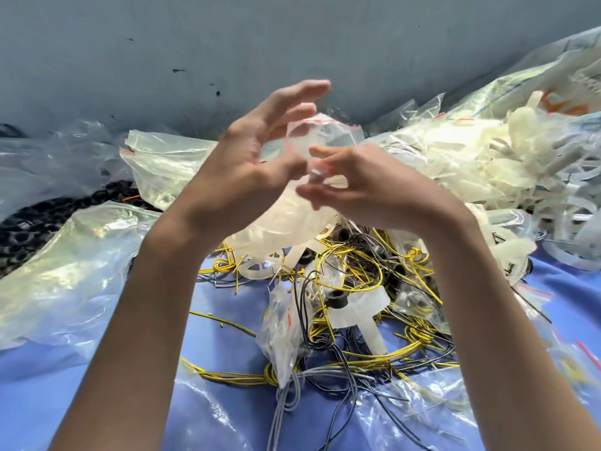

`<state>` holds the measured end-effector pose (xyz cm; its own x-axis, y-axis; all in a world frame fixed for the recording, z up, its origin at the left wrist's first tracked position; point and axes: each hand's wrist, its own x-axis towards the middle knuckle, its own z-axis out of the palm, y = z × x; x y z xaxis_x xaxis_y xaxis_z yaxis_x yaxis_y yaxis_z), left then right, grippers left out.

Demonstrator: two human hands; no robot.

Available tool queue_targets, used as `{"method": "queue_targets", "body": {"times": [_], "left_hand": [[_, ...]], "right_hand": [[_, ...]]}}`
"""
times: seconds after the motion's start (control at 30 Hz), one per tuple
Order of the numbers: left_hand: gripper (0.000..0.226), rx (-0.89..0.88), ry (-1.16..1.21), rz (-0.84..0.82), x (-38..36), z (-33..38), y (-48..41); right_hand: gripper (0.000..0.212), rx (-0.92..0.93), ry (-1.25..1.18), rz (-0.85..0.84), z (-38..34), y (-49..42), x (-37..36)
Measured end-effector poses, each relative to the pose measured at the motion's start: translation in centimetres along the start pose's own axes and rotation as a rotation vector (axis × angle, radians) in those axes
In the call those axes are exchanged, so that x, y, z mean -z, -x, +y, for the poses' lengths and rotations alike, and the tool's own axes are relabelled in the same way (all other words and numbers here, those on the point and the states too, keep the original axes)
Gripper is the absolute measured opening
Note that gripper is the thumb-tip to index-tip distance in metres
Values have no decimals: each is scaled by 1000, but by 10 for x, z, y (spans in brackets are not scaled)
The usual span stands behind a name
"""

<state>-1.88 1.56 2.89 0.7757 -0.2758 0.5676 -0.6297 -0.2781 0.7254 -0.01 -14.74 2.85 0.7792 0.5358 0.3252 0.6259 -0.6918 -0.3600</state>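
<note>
— Where is the bag (328,133) sitting right now?

— It is hanging in the air between both hands, above the wires (357,265). Its red-lined mouth is pointing up, and its filled lower part is sagging down between the wrists.

— What is the left hand (257,157) doing?

— It is pinching the near-left edge of the mouth between the thumb and a bent finger. Its other fingers (302,91) are spreading upward, just behind the top of the bag.

— And the right hand (377,187)?

— It is pinching the right side of the mouth at the red strip with its fingertips. Blur is hiding exactly which ones are touching it.

— What is lying around them?

— Yellow, black and grey wires are tangling on the blue worktop (65,402) under the forearms. Clear sacks (65,271) are piling up at the left, and whitish parts (487,151) are heaping at the right.
</note>
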Motion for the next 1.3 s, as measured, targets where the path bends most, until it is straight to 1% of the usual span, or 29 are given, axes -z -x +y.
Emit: {"method": "queue_targets", "body": {"times": [0.03, 0.07, 0.1, 0.13, 0.17, 0.2, 0.23, 0.27, 0.37, 0.4, 0.5, 0.6, 0.67, 0.7, 0.73, 0.83, 0.87, 0.9, 0.93, 1.0, 1.03, 1.07, 1.13, 1.17, 1.2, 1.23, 1.3], "left_hand": [[60, 0, 18, -21, 4, -6, 1], [69, 27, -11, -20, 7, -14, 2], [82, 76, -102, -22, 10, -23, 3], [96, 140, -243, -51, 12, -33, 4], [104, 211, -404, -108, 12, -43, 5], [104, 272, -543, -164, 11, -53, 6], [98, 306, -637, -188, 9, -61, 7], [87, 308, -688, -166, 6, -69, 8], [36, 218, -744, 37, 6, -75, 7], [25, 191, -731, 90, 7, -72, 7], [12, 164, -662, 193, 12, -57, 7], [11, 135, -693, 296, 19, -40, 6], [9, 126, -711, 301, 29, -25, 7], [10, 159, -723, 259, 36, -18, 8], [13, 221, -751, 173, 43, -14, 11], [25, 508, -785, -251, 64, -7, 22], [31, 588, -761, -355, 66, -7, 25], [45, 625, -729, -408, 65, -7, 27], [60, 614, -678, -397, 63, -7, 26], [74, 466, -566, -262, 53, -9, 22], [74, 370, -513, -201, 48, -10, 19], [67, 284, -463, -160, 43, -11, 15], [44, 177, -385, -158, 33, -11, 11], [38, 147, -357, -183, 28, -11, 9], [37, 130, -340, -213, 24, -13, 9], [42, 129, -342, -234, 21, -14, 8], [49, 161, -416, -247, 18, -18, 9]], "right_hand": [[27, -45, -52, 47, 3, 0, 2], [30, -100, -86, 90, 6, 0, 3], [33, -152, -105, 125, 9, -1, 4], [33, -188, -125, 147, 12, -2, 5], [33, -204, -154, 153, 13, -3, 5], [33, -202, -183, 148, 13, -4, 4], [32, -188, -202, 138, 11, -4, 4], [31, -170, -209, 127, 10, -4, 3], [30, -119, -220, 111, 5, -5, -1], [30, -110, -234, 115, 4, -5, -2], [30, -96, -288, 143, 8, -6, 0], [31, -83, -391, 171, 11, -4, 5], [31, -58, -423, 162, 12, -2, 8], [31, -48, -417, 129, 13, 0, 8], [30, -39, -387, 73, 13, 1, 8], [26, 10, -210, -160, 11, 3, 4], [24, 23, -180, -213, 9, 4, 2], [22, 32, -169, -245, 7, 4, 0], [22, 46, -162, -252, 5, 3, -1], [20, 94, -159, -213, 2, 1, -3], [20, 126, -170, -191, 1, 0, -4], [20, 158, -185, -178, 0, 0, -4], [18, 212, -221, -170, -2, 0, -4], [17, 230, -243, -164, -2, 1, -3], [16, 236, -263, -156, -2, 1, -3], [14, 230, -282, -149, -1, 2, -2], [10, 189, -287, -139, 4, 3, 0]]}}
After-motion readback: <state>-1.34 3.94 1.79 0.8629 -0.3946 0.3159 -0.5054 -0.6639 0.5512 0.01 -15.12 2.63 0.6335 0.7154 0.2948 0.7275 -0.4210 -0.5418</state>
